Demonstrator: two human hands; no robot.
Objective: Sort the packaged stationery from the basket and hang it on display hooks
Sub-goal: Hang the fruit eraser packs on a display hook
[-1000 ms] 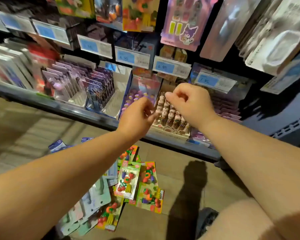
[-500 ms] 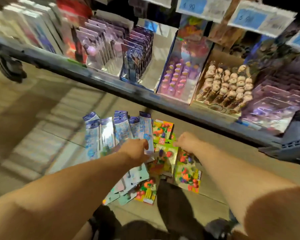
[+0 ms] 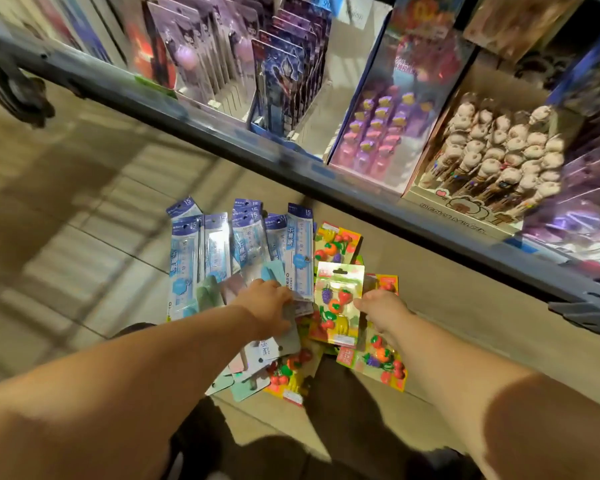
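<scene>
Left hand (image 3: 265, 301) on ruler packs (image 3: 219, 251), right hand (image 3: 383, 308) on fruit-eraser pack (image 3: 338, 296), below shelf (image 3: 222, 133).

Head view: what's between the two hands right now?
In the head view, a fruit pack fills the gap between the left hand and right hand; the right hand grips its edge. A ruler pack reaches the left hand.

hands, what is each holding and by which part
The right hand pinches a fruit eraser pack by its right edge. The left hand lies on the ruler packs' lower ends; whether it grips one cannot be told.
</scene>
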